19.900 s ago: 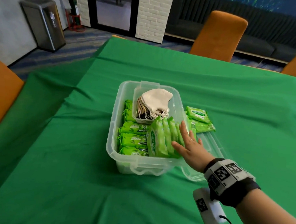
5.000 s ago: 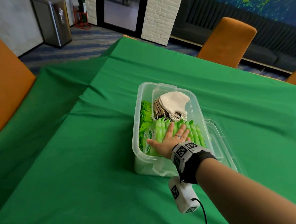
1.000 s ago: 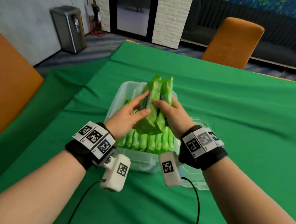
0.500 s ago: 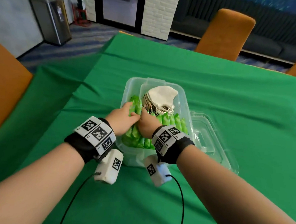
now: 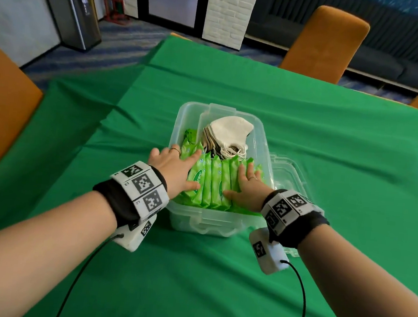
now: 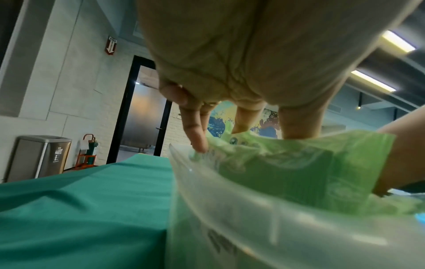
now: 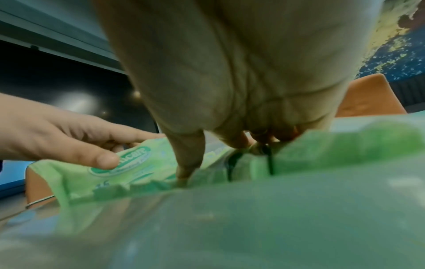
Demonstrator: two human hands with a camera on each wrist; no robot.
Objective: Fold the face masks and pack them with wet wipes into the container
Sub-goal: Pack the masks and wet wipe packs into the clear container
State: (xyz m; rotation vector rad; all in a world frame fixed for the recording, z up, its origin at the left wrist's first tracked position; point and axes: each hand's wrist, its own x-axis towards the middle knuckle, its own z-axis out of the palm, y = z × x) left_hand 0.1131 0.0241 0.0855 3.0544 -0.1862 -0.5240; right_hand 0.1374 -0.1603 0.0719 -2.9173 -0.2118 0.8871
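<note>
A clear plastic container (image 5: 211, 225) stands on the green tablecloth. Several green wet wipe packs (image 5: 214, 182) stand on edge in a row in its near half. A stack of folded white face masks (image 5: 228, 137) lies in an inner tray at the far end. My left hand (image 5: 176, 168) lies flat on the leftmost packs, fingers straight. My right hand (image 5: 247, 185) presses flat on the rightmost packs. In the left wrist view the left fingers (image 6: 195, 134) touch the pack tops (image 6: 299, 163). In the right wrist view the right fingers (image 7: 188, 160) press into the packs (image 7: 138, 163).
The container's clear lid (image 5: 288, 176) lies on the cloth just right of the container. Orange chairs (image 5: 321, 41) stand at the table's far side and another chair (image 5: 0, 117) at the left. A metal bin (image 5: 69, 7) stands by the far wall.
Two packs that both hands held above the container a second ago are down in the row. The hands have spread apart and now lie flat on the packs.
</note>
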